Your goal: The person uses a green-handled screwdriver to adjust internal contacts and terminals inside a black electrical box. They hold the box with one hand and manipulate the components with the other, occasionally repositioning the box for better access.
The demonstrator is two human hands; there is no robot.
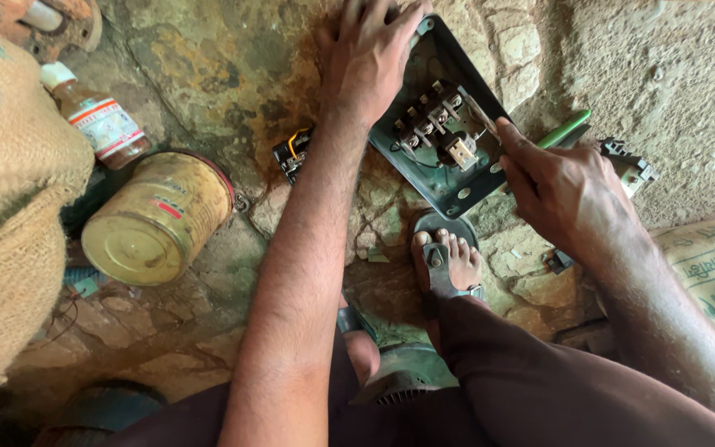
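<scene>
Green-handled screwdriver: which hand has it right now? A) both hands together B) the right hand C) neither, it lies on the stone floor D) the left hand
B: the right hand grips the green-handled screwdriver with its tip in the open green switch box, while the left hand presses on the box's top edge.

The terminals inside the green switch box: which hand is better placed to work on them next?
Probably the right hand. It grips a green-handled screwdriver whose tip reaches the terminals. The left hand lies on the far rim of the green switch box, steadying it.
</scene>
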